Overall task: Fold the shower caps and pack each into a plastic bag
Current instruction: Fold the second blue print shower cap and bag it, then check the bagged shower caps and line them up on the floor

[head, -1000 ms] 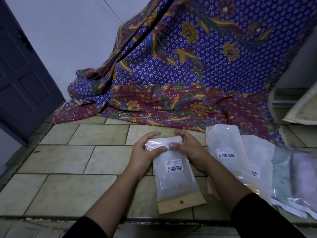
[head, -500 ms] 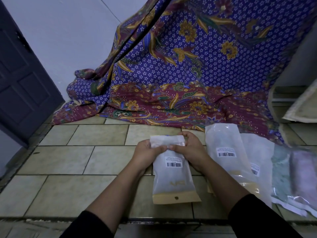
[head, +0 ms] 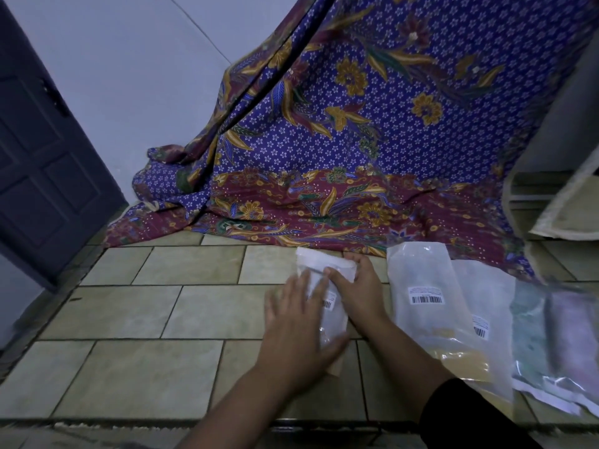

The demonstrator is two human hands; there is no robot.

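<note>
Both hands press a plastic bag (head: 327,286) flat on the tiled floor (head: 146,319).

The left hand (head: 293,332) lies palm down over the bag's near half, fingers spread and flat; the right hand (head: 358,286) holds its far folded end, fingers together on it. Just right of this bag lie more packed bags (head: 424,296); beyond it, a patterned cloth (head: 356,140) drapes down.
</note>
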